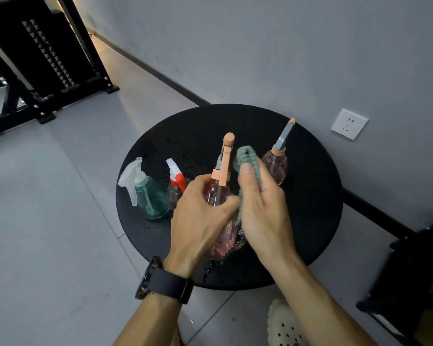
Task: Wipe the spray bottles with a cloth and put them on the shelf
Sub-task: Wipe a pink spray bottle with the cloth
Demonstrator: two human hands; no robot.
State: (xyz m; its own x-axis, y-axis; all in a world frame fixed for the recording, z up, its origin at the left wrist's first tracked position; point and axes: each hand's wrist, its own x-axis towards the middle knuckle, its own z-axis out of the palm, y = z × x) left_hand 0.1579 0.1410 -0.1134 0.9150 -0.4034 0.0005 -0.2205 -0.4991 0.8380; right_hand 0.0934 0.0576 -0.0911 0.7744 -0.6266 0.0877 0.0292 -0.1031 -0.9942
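Slip risk on the pink bottle [220, 196]
Left hand [200, 216] fingers curl round it, right hand [260, 211] presses the cloth [248, 158] on; hard rubbing could drop it onto the desk [310, 196].

The round black desk [310, 196] is crowded on its left half; the teal spray bottle [151, 198] and the clear bottle with red trigger [176, 186] stand close together, leaving only a narrow gap. At the middle, both hands [200, 216] [263, 213] and the held pink bottle [223, 196] block passage; a second pink bottle [276, 167] stands just behind the right hand, near the wall [285, 58]. The desk's right portion and far-left rim lie open; the floor [60, 221] toward the black shelf [48, 58] is unobstructed.
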